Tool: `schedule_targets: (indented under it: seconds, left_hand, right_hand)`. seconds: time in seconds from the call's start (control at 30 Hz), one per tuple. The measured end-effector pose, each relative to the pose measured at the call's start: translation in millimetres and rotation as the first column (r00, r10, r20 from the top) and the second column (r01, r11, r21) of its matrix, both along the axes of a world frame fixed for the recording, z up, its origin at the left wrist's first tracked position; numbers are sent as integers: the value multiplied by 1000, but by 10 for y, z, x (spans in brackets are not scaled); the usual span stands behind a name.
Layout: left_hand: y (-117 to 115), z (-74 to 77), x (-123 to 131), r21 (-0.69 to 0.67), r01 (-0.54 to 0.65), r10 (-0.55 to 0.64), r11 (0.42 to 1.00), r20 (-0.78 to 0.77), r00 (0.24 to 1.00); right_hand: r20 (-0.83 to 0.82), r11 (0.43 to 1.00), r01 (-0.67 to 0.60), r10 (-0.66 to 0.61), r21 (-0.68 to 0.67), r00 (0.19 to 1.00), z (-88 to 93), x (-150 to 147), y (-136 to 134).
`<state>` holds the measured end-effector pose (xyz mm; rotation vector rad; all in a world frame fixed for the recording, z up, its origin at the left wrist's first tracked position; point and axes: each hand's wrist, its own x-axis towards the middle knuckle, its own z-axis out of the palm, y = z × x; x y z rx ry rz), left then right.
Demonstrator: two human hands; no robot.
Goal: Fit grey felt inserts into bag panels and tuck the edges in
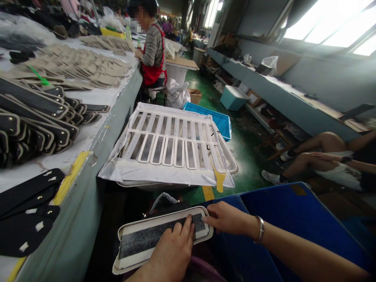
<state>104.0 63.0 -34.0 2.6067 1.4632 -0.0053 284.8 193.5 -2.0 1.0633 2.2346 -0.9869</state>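
Note:
A long rounded white piece with a grey felt middle [147, 237] lies across my lap at the bottom centre. My left hand [173, 250] rests on it, fingers pressed flat on the felt. My right hand [227, 217], a metal bangle on its wrist, pinches the piece's right end. Ahead, a white tray [167, 174] carries rows of the same white-rimmed felt pieces, with a yellow tool [219, 179] at its front right corner.
A long bench [88, 129] on the left holds black straps [32, 121] and piles of beige cut pieces [82, 66]. A blue bin [293, 207] stands at my right. A person in a red apron [152, 51] works further along. Another person's legs [317, 152] stretch in from the right.

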Motion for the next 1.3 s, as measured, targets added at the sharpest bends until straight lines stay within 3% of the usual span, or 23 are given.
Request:
schedule_targets:
  seconds: [0.1, 0.27, 0.37, 0.47, 0.53, 0.67, 0.73, 0.9, 0.97, 1.03, 1.1, 1.17, 1.3]
  left_hand:
    - [1, 3, -2, 7, -3, 3, 1000, -3, 1000]
    - [-4, -15, 12, 10, -19, 19, 1000, -7, 1000]
    - [-3, -15, 15, 13, -26, 26, 1000, -6, 1000]
    - [2, 1, 11, 5, -15, 15, 1000, -10, 1000]
    - [5, 13, 7, -10, -8, 8, 1000, -20, 1000]
    - [9, 20, 3, -33, -9, 8, 999, -27, 1000]
    - [10, 16, 3, -41, -6, 5, 999, -21, 1000]
    - [13, 2, 6, -51, -10, 9, 999, -17, 1000]
    - [12, -2, 4, -44, -18, 18, 999, -9, 1000]
    - [11, -6, 1, -39, -22, 22, 999, 5, 1000]
    - [9, -8, 1, -43, -16, 16, 999, 14, 1000]
    - [9, -8, 5, -44, -13, 13, 999, 13, 1000]
    - [15, 9, 16, -50, -22, 21, 999, -14, 1000]
  right_hand:
    - [76, 948, -177, 162, 265, 984, 5, -51, -86]
    - [168, 867, -435, 404, 243, 899, 23, -147, -37]
    - [150, 876, -432, 407, 214, 901, 44, -125, 15]
    - [99, 900, -291, 274, 325, 957, 70, -120, 46]
    - [75, 884, -260, 251, 388, 965, 66, -154, 65]
    - [147, 783, -517, 499, 345, 854, -4, -265, 122]
    - [128, 771, -554, 544, 313, 829, -30, -300, 161]
    - [-13, 914, -371, 378, 163, 926, 15, -209, 236]
    - [-45, 977, -210, 209, -24, 977, 42, -110, 202]
    - [-26, 989, -29, 25, -143, 999, 54, -19, 114]
    - [9, 993, 65, -65, -93, 998, 56, 28, -5]
    - [36, 998, 50, -51, 38, 998, 59, 17, -108]
    - [153, 951, -171, 135, 259, 979, 73, -103, -162]
